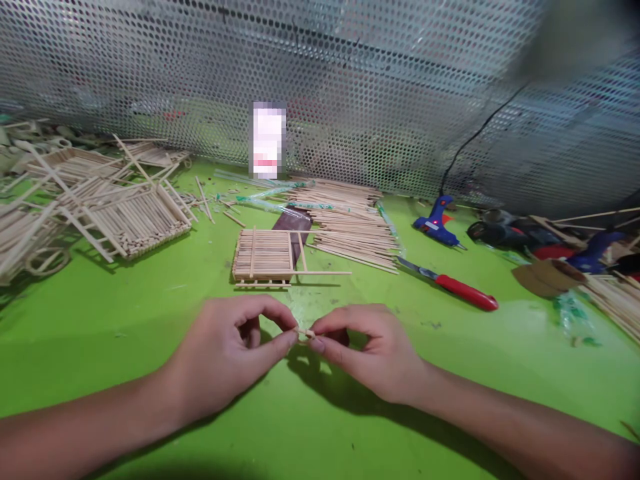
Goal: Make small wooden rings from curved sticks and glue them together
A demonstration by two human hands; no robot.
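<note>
My left hand (pixel 233 357) and my right hand (pixel 373 350) meet near the middle of the green table (pixel 320 433). Between thumb and forefinger, each pinches one end of a small pale wooden piece (pixel 304 333); its exact shape is mostly hidden by the fingertips. Just beyond the hands lies a small cart-like model (pixel 265 255) made of thin sticks, with two long shafts pointing right. Behind it and to its right is a spread pile of thin wooden sticks (pixel 350 223).
Several stick models (pixel 140 223) crowd the left. On the right lie a red-handled knife (pixel 465 292), a blue glue gun (pixel 437 223) with a black cord, and a brown tape roll (pixel 547 277). A perforated metal screen (pixel 320 87) stands along the back.
</note>
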